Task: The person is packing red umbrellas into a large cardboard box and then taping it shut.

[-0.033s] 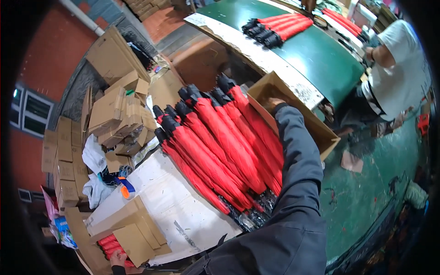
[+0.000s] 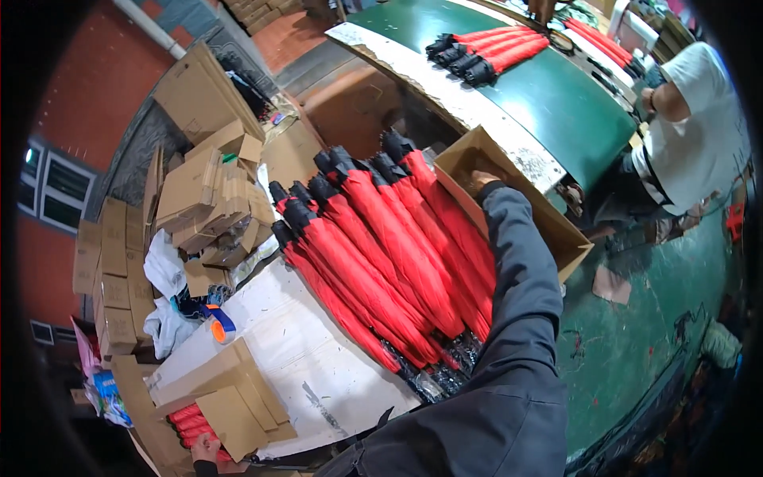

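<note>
Right hand [image 2: 483,181]: inside the open box [image 2: 520,171]; I can't tell its grip.
Left hand [image 2: 205,447]: at the red umbrellas [image 2: 189,421] in the carton [image 2: 238,415]; grip also unclear to me.
Umbrella pile [image 2: 381,246]: on the pale desk [image 2: 274,318] between my hands, black ends together (probably so they nest snugly).

White tabletop [image 2: 278,318]; red umbrellas [image 2: 393,258] atop

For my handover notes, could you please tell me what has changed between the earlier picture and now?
Nothing was visibly moved, grasped or released; only the view shifted slightly. The right hand is still inside the open box, the left hand at the lower-left box, the red umbrellas as before.
</note>
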